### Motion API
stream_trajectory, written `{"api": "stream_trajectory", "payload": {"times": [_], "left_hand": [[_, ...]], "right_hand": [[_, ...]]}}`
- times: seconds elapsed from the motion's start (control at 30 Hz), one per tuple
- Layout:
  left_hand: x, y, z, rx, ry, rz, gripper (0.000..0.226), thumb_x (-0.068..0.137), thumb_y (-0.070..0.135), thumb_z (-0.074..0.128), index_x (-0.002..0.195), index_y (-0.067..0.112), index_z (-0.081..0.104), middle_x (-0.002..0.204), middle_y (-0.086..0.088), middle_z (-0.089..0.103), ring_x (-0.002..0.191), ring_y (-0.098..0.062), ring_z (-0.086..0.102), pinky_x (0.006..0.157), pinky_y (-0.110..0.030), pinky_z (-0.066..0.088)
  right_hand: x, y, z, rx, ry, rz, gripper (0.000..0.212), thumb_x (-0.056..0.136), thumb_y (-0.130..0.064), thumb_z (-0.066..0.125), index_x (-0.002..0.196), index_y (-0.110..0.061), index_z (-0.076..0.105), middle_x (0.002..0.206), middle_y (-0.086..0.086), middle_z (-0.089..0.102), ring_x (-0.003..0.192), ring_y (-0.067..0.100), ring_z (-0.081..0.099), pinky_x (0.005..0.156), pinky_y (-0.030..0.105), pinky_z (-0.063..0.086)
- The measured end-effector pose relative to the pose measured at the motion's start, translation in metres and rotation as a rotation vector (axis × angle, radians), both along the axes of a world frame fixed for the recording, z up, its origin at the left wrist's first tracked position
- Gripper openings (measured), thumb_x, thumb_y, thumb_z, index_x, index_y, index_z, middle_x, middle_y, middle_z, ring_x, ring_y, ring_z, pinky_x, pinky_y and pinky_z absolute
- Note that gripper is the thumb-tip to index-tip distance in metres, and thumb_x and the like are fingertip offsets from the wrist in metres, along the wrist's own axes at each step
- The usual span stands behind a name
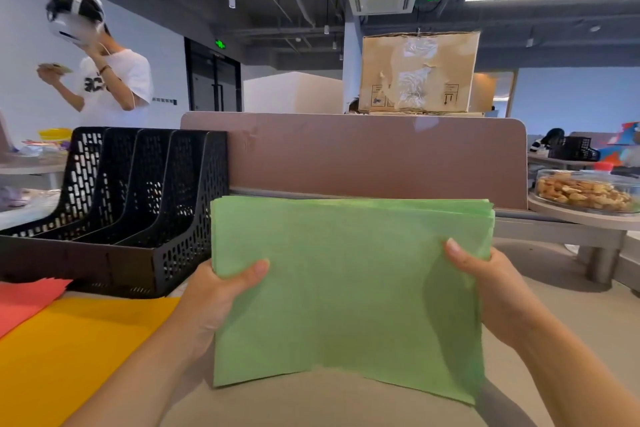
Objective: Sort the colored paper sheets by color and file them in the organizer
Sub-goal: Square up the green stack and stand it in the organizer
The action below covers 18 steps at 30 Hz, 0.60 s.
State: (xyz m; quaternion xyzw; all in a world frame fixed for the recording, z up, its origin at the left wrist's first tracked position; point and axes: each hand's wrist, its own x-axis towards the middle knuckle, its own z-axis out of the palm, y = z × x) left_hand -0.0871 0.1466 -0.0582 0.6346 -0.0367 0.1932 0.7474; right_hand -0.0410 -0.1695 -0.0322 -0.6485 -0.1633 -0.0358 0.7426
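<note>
Slippage is the risk: left hand (pixel 214 302) and right hand (pixel 485 288) pinch the green stack (pixel 346 288) by its side edges over the desk (pixel 346 406), thumbs in front, fingers hidden behind, so sheets could fan out. Loose corners may snag a divider of the organizer (pixel 121 201).

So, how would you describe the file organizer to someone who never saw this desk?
Find the long brown desk partition across the middle. Against its left end stands the black file organizer, left of the green sheets. Unlike the flat yellow sheets and red sheets lying before it, it is an upright perforated plastic rack with slanted dividers.
</note>
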Motion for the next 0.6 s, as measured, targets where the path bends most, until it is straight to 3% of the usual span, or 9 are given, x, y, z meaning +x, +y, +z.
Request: {"api": "stream_trajectory", "payload": {"times": [0.1, 0.17, 0.23, 0.33, 0.43, 0.57, 0.6], "left_hand": [[0.0, -0.004, 0.007, 0.028, -0.057, 0.078, 0.038, 0.055, 0.023, 0.083, 0.09, 0.013, 0.072, 0.086, -0.004, 0.076, 0.079, -0.023, 0.073, 0.061, -0.03, 0.059], [0.0, 0.0, 0.008, -0.034, -0.099, 0.044, 0.052, 0.041, 0.035, 0.094, 0.084, 0.013, 0.074, 0.086, -0.005, 0.076, 0.074, -0.022, 0.073, 0.057, -0.029, 0.058], [-0.001, 0.001, 0.001, -0.055, -0.075, -0.004, 0.067, 0.028, 0.038, 0.092, 0.088, 0.013, 0.074, 0.088, -0.005, 0.076, 0.074, -0.02, 0.073, 0.055, -0.026, 0.056], [0.0, -0.004, -0.018, -0.058, 0.054, -0.072, 0.052, 0.051, 0.017, 0.086, 0.1, 0.014, 0.069, 0.096, -0.006, 0.075, 0.081, -0.023, 0.073, 0.061, -0.03, 0.058], [0.007, -0.007, -0.026, -0.059, 0.105, -0.014, 0.041, 0.061, 0.013, 0.08, 0.101, 0.013, 0.07, 0.1, -0.009, 0.074, 0.089, -0.027, 0.072, 0.08, -0.038, 0.054], [0.015, -0.009, -0.02, -0.027, 0.098, 0.053, 0.029, 0.072, 0.012, 0.074, 0.1, 0.013, 0.07, 0.092, -0.003, 0.076, 0.083, -0.021, 0.073, 0.07, -0.032, 0.057], [0.015, -0.009, -0.018, -0.008, 0.088, 0.063, 0.025, 0.074, 0.011, 0.073, 0.099, 0.015, 0.069, 0.09, -0.001, 0.076, 0.081, -0.017, 0.073, 0.067, -0.029, 0.057]], "right_hand": [[0.0, 0.005, 0.001, 0.031, -0.081, -0.014, 0.077, 0.029, -0.049, 0.091, 0.094, -0.01, 0.073, 0.097, 0.015, 0.073, 0.081, 0.03, 0.072, 0.06, 0.035, 0.058], [0.002, 0.004, 0.005, 0.072, -0.105, -0.003, 0.081, 0.027, -0.051, 0.091, 0.096, -0.012, 0.073, 0.099, 0.012, 0.073, 0.086, 0.03, 0.071, 0.064, 0.036, 0.059], [0.003, 0.002, 0.002, 0.087, -0.082, -0.004, 0.088, 0.025, -0.052, 0.09, 0.101, -0.011, 0.07, 0.1, 0.012, 0.073, 0.088, 0.031, 0.071, 0.066, 0.037, 0.059], [0.007, 0.004, -0.02, 0.058, 0.018, -0.055, 0.094, 0.027, -0.05, 0.091, 0.105, -0.004, 0.066, 0.095, 0.012, 0.074, 0.083, 0.029, 0.072, 0.061, 0.034, 0.058], [0.01, 0.006, -0.042, 0.055, 0.101, -0.066, 0.073, 0.047, -0.034, 0.086, 0.106, 0.004, 0.064, 0.087, 0.01, 0.075, 0.073, 0.022, 0.072, 0.057, 0.028, 0.057], [0.016, 0.01, -0.047, 0.048, 0.085, -0.103, 0.079, 0.038, -0.043, 0.09, 0.1, 0.001, 0.067, 0.087, 0.009, 0.075, 0.075, 0.021, 0.072, 0.057, 0.026, 0.056], [0.016, 0.01, -0.045, 0.043, 0.079, -0.111, 0.068, 0.048, -0.04, 0.088, 0.099, 0.0, 0.067, 0.086, 0.009, 0.075, 0.074, 0.02, 0.072, 0.057, 0.025, 0.056]]}}
